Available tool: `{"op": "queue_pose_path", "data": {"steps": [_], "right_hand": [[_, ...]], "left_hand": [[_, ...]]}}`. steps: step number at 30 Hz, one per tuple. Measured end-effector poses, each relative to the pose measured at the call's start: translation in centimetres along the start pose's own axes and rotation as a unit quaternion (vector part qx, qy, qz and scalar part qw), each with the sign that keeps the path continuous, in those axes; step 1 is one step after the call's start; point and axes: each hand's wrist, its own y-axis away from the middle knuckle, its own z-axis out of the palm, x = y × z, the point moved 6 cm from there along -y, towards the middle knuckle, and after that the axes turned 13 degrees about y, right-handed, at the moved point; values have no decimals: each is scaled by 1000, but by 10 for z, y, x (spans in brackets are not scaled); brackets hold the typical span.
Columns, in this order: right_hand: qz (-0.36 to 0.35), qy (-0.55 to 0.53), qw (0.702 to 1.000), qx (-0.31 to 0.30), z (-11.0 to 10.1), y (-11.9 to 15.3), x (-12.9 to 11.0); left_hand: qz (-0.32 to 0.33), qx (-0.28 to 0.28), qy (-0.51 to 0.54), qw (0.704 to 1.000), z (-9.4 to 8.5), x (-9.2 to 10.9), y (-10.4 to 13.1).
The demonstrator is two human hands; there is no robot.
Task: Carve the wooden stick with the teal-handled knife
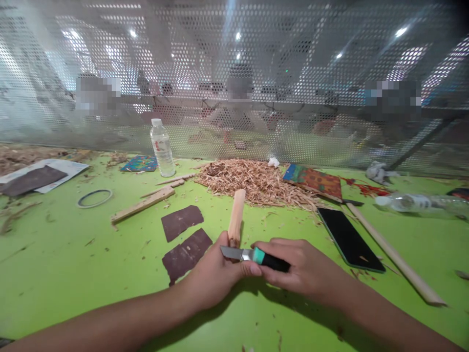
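My left hand is closed around the lower part of a pale wooden stick, whose far end points away from me. In my right hand is a carving knife with a black and teal handle. Its short blade points left and lies across the wood near my left fingers. My left thumb reaches toward the teal end of the handle. Left of my hands lie two pieces of brown sandpaper. The stick's lower end is hidden in my left hand.
A heap of wood shavings lies beyond the stick. To the right are a phone, a long wooden rod and a lying bottle. An upright bottle and a notched wood piece are left. Perforated mesh borders the green table.
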Motion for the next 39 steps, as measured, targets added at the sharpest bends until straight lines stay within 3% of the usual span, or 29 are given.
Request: {"op": "queue_pose_path", "data": {"steps": [5, 12, 18, 23, 29, 35, 39], "right_hand": [[10, 25, 1000, 12, -1, 1, -4], [49, 67, 996, 27, 1, 2, -4], [46, 201, 971, 120, -8, 4, -2], [87, 181, 966, 162, -18, 5, 18], [55, 81, 988, 118, -15, 2, 17], [9, 16, 1000, 12, -8, -2, 3], [-2, -5, 1000, 0, -6, -1, 1]], "left_hand": [[-15, -3, 24, 1000, 1, 0, 0], [14, 19, -32, 999, 0, 10, 0], [-7, 23, -61, 998, 4, 14, 4], [-34, 30, -54, 998, 4, 12, 4], [-50, -2, 1, 999, 5, 10, 4], [-47, -4, -9, 999, 3, 11, 4], [-47, -19, 9, 999, 3, 8, 4]]}}
